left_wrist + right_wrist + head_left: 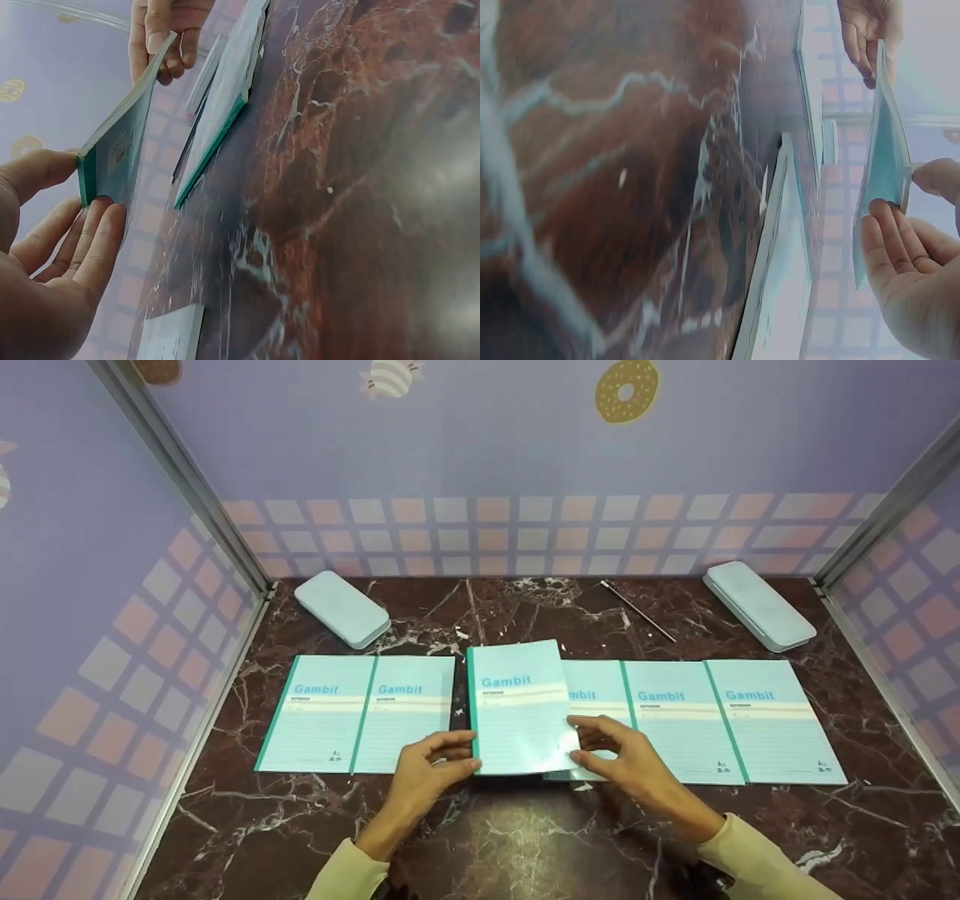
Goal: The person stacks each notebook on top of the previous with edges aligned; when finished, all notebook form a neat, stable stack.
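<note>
Notebook [521, 720], pale blue with a green spine and the word "Gambit" on its cover, is held at the centre of the head view; both wrist views show it raised clear of the table [517, 840] and slightly bowed. My left hand [431, 769] pinches the spine edge near its lower end, thumb on one cover and fingers against the other. My right hand [630, 754] likewise pinches the opposite edge, low on the right. Two matching notebooks [352, 735] lie side by side on the table, left of centre in the frame, my left hand just beside the nearer one. Three more notebooks [682, 727] form a row right of centre; the innermost is partly hidden behind the raised one and my right hand. Farther out, a white case [343, 607] lies slanted at the upper left of the tabletop, and a second case [759, 606] at its upper right, with a thin dark stick [637, 611] between them, nearer the latter. Across the top of the frame stands a lilac wall [510, 450], its lower band patterned in pink and white squares.
</note>
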`<control>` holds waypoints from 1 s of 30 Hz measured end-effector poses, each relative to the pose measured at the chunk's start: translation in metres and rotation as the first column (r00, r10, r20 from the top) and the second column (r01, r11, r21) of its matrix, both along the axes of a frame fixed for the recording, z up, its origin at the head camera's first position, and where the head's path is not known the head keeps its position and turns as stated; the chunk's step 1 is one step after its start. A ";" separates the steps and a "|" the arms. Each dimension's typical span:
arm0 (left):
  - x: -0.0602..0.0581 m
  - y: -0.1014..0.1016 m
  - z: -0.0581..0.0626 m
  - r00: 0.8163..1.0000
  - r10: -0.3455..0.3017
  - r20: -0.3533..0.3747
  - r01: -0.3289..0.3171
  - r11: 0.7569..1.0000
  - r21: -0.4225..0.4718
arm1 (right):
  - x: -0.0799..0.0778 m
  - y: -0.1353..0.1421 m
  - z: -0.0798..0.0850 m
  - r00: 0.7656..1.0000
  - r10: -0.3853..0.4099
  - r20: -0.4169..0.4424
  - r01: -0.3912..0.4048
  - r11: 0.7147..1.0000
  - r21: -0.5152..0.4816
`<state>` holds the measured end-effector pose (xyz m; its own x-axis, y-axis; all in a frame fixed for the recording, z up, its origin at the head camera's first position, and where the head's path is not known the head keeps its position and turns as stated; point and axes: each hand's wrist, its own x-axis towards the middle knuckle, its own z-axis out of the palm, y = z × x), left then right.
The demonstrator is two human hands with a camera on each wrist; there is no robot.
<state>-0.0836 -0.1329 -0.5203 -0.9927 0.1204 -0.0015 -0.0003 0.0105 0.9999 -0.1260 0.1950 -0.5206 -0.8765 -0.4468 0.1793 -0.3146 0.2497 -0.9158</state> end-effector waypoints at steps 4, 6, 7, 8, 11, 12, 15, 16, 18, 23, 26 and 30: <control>-0.005 0.009 -0.002 0.999 -0.023 -0.022 0.023 1.000 0.007 | -0.001 0.011 0.001 1.000 -0.019 -0.023 0.020 0.999 0.037; -0.008 0.014 -0.004 0.999 -0.035 -0.030 0.035 0.999 0.013 | -0.001 0.016 0.000 0.999 -0.030 -0.022 0.031 0.998 0.049; -0.010 0.016 -0.004 0.999 -0.041 -0.032 0.041 0.999 0.018 | 0.000 0.018 0.000 0.999 -0.036 -0.019 0.037 0.998 0.055; -0.011 0.018 -0.005 0.998 -0.045 -0.035 0.046 0.999 0.019 | -0.001 0.021 0.000 0.999 -0.042 -0.019 0.043 0.997 0.061; -0.015 0.025 -0.007 0.998 -0.052 -0.042 0.053 0.998 0.016 | -0.001 0.028 0.000 0.998 -0.054 -0.031 0.057 0.994 0.090; -0.017 0.027 -0.008 0.998 -0.054 -0.039 0.054 0.998 0.011 | -0.001 0.030 0.000 0.998 -0.058 -0.035 0.061 0.993 0.100; -0.020 0.033 -0.010 0.998 -0.060 -0.030 0.060 0.998 0.007 | -0.002 0.036 0.000 0.996 -0.072 -0.047 0.077 0.988 0.131; -0.021 0.035 -0.011 0.997 -0.065 -0.031 0.065 0.998 0.009 | -0.002 0.038 0.000 0.996 -0.077 -0.046 0.082 0.987 0.138; -0.023 0.038 -0.012 0.997 -0.072 -0.031 0.072 0.997 0.002 | -0.003 0.043 -0.001 0.995 -0.086 -0.043 0.091 0.984 0.151; -0.028 0.049 -0.016 0.997 -0.072 -0.005 0.072 0.997 0.002 | -0.004 0.052 -0.005 0.994 -0.097 -0.045 0.103 0.979 0.175; -0.031 0.056 -0.018 0.998 -0.060 0.009 0.060 0.998 0.010 | -0.004 0.058 -0.007 0.993 -0.102 -0.059 0.112 0.977 0.182; -0.033 0.065 -0.022 0.999 -0.046 0.020 0.047 0.999 -0.027 | -0.004 0.064 -0.009 0.990 -0.120 -0.069 0.132 0.972 0.194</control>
